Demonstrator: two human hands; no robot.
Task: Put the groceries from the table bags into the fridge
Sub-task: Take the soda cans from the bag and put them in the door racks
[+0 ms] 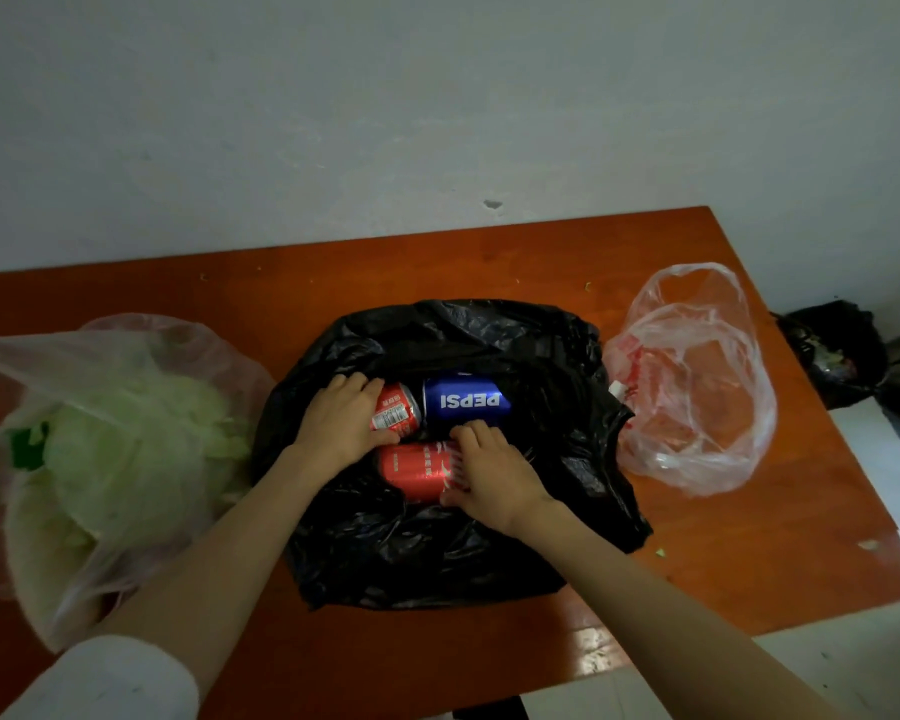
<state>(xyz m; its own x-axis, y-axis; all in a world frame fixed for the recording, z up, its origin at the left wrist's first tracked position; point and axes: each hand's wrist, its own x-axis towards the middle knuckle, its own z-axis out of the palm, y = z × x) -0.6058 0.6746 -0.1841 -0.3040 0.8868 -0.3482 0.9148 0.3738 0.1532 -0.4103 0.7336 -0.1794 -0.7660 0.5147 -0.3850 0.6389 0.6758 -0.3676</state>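
Note:
A black plastic bag [437,553] lies open in the middle of the orange table [281,272]. Inside it lie three cans: a small red can [398,413], a blue Pepsi can [466,402] and a larger red can [411,470]. My left hand [339,423] curls round the small red can from its left side. My right hand [489,475] grips the right end of the larger red can, fingertips close to the Pepsi can. Both forearms reach in from the near edge.
At the left sits a pale plastic bag holding a cabbage [126,439]. A crumpled clear bag with red print [697,387] lies to the right. Beyond the table's right edge a black bag [837,350] sits on the floor. A white wall backs the table.

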